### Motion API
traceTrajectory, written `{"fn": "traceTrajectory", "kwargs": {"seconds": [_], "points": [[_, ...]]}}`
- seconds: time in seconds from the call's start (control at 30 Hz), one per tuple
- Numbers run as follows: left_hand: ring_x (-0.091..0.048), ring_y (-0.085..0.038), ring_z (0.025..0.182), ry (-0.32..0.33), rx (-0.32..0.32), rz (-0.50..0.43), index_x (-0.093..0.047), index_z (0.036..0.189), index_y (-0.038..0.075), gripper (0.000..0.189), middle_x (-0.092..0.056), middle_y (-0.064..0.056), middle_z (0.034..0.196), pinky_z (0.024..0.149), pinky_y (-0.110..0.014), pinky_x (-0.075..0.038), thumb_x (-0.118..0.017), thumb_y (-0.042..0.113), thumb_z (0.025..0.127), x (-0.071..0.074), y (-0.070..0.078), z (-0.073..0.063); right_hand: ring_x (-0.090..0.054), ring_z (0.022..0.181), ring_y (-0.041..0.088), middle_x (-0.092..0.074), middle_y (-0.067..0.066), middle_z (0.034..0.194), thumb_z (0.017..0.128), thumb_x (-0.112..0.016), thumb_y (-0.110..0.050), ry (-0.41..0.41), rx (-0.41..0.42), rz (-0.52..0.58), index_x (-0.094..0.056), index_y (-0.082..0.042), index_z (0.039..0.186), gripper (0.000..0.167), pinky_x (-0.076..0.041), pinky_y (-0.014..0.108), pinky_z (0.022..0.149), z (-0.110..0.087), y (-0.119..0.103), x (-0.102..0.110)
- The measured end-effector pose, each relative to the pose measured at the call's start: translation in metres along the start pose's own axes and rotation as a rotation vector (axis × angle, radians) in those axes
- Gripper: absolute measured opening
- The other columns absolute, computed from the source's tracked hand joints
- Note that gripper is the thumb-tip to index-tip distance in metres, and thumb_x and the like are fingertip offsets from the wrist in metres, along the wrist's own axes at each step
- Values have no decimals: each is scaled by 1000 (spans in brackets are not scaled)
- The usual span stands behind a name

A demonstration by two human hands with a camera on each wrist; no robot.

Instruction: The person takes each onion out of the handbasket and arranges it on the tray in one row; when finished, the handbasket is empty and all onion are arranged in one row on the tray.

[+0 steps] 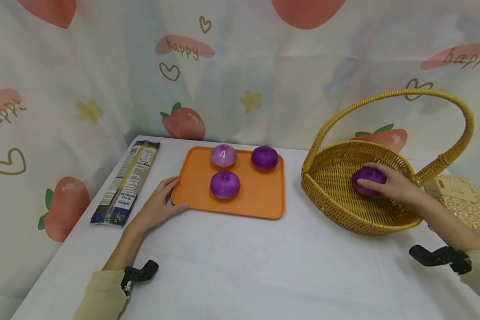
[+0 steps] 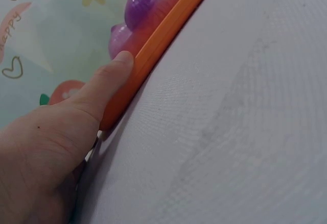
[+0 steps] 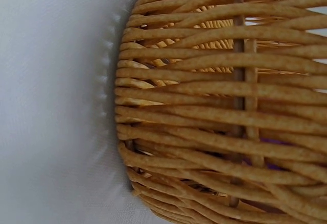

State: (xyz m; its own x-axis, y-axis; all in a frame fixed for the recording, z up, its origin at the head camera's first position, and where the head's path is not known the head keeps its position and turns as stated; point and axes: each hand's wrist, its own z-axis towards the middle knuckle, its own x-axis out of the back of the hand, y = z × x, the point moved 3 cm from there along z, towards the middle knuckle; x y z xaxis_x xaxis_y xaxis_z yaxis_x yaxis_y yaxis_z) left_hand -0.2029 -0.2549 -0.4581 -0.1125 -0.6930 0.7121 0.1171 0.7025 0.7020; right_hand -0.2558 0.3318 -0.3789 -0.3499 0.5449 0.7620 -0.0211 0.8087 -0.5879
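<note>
My right hand (image 1: 396,186) is inside the yellow wicker basket (image 1: 336,213), with fingers and thumb round a dark purple onion (image 1: 369,181). In the right wrist view the woven basket side (image 3: 204,117) hides that hand; bits of purple show through its gaps. Over at the left, my left hand (image 1: 157,206) touches the near-left corner of an orange tray (image 1: 256,206), thumb and fingers spread along its edges. Its straight thumb lies against the rim in the left wrist view. The tray bears a pale purple onion (image 1: 223,156) and two darker ones, a front onion (image 1: 225,185) and a right-hand onion (image 1: 264,158).
A long printed packet (image 1: 127,182) lies left of the tray. Right of the basket, partly behind my forearm, is a bag of pale grains (image 1: 461,200). The basket's tall arched handle (image 1: 400,92) rises over its opening. A patterned curtain (image 1: 231,66) hangs behind the white table (image 1: 240,262).
</note>
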Motion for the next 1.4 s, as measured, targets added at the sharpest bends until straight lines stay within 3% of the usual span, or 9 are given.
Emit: {"fn": "traceTrajectory", "kwargs": {"seconds": [0.4,0.83,1.13,1.4], "points": [[-24,-31,149,2,-10,-1,-31,152,10,91,-25,-7,159,120,-52,-26,-73,50,82,0,1,0,-32,124,59,-22,40,144,99,-50,-41,9,5,13,-15,0,152,76,-38,74,97,0,0,0],[-24,-31,149,7,-3,1,-31,152,11,91,-26,-8,158,120,-52,-27,-73,50,81,0,1,-2,-31,127,61,-22,39,148,98,-52,-43,80,25,38,-17,-8,154,75,-38,75,96,1,-1,3],[-24,-31,149,10,-8,8,-31,152,10,91,-26,-8,158,120,-51,-27,-73,50,81,0,1,-1,-27,129,63,-16,40,151,97,-50,-49,125,-14,83,-15,-11,155,77,-34,77,98,0,-5,5],[-24,-31,149,10,-3,7,-31,152,11,92,-26,-8,159,120,-52,-27,-73,51,81,-1,1,-1,-30,128,60,-16,37,152,98,-50,-45,188,14,128,-22,-15,154,69,-39,74,96,-2,-5,5]]}}
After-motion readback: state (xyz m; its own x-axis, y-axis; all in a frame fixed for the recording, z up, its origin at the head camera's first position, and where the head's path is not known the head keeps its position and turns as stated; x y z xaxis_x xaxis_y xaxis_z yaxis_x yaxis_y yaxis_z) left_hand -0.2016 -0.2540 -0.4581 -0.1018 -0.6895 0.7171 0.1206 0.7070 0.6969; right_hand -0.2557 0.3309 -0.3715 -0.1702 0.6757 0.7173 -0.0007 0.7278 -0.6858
